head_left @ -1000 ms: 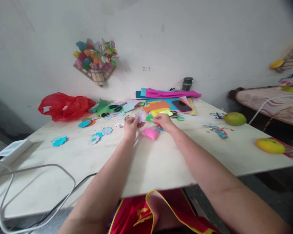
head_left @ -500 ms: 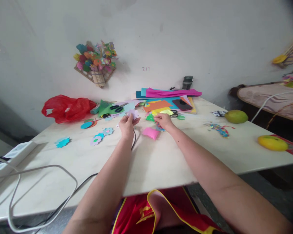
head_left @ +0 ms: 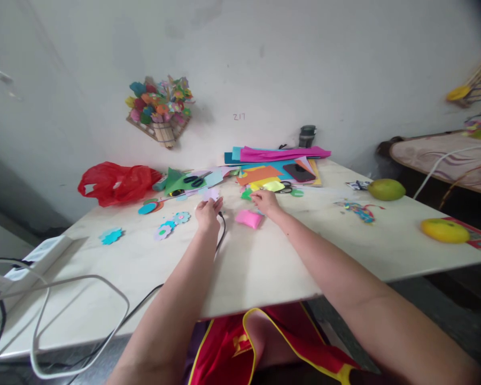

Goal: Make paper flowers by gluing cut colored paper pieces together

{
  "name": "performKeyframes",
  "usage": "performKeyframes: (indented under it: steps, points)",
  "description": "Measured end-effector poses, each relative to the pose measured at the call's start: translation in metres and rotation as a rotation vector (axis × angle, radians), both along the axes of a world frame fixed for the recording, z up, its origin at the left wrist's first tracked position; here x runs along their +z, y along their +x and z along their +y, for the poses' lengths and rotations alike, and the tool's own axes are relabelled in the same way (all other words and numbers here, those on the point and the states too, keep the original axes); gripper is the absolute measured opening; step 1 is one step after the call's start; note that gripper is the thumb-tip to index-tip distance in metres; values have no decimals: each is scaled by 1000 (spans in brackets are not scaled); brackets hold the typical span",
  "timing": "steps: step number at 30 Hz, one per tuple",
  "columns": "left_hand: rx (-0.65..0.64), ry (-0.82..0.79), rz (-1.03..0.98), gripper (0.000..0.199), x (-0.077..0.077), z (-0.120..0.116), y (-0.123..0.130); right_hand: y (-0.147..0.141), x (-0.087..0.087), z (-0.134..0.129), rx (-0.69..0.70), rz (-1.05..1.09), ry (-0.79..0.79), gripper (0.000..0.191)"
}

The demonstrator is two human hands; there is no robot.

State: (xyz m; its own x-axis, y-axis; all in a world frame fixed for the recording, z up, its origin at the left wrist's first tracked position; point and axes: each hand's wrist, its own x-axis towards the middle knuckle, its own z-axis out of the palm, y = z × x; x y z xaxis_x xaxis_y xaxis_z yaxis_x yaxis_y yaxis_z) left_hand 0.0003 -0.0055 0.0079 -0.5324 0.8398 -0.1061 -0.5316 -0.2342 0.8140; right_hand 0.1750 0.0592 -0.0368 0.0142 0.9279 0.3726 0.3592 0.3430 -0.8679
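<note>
My left hand (head_left: 208, 212) is closed, palm partly turned up, with a lilac paper flower (head_left: 211, 194) at its fingertips. My right hand (head_left: 265, 202) pinches thumb and fingers together; whatever lies between them is too small to make out. Just left of those fingers are green pieces (head_left: 246, 194), perhaps a small packet. A pink packet (head_left: 249, 218) rests on the table between my hands. Finished-looking layered paper flowers (head_left: 163, 231) in lilac and blue lie left of my left hand, with blue flower cutouts (head_left: 111, 236) farther left.
Black-handled scissors (head_left: 194, 181) lie on green paper; another pair (head_left: 286, 187) is behind my right hand. Coloured sheets (head_left: 260, 175) and a phone (head_left: 299, 172) are at the back. A red bag (head_left: 118, 184), power strip (head_left: 36, 267), cables (head_left: 100, 277) and two fruits (head_left: 387, 189) surround the space.
My left hand has lowered slightly, and the lilac flower has shifted left and down with it. My right hand has moved slightly left, still pinched. The whole view has shifted a little.
</note>
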Motion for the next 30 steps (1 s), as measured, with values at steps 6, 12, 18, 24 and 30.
performKeyframes:
  steps: [6, 12, 18, 24, 30]
  points:
    - [-32, -11, -94, 15, 0, -13, 9, -7, 5, -9, 18, 160, -102, 8]
    - [-105, 30, -93, 12, -4, -21, 18, -4, 8, -15, 12, 11, -43, 22]
    - [-96, 59, -20, 11, -11, -26, 13, 0, 11, -19, -177, -330, 83, 34]
    - [-88, 75, 43, 20, -14, -24, 6, -5, 14, -27, -158, -469, 104, 13]
    - [-75, 74, 35, 18, -13, -21, 0, -6, 15, -28, -193, -606, 89, 27]
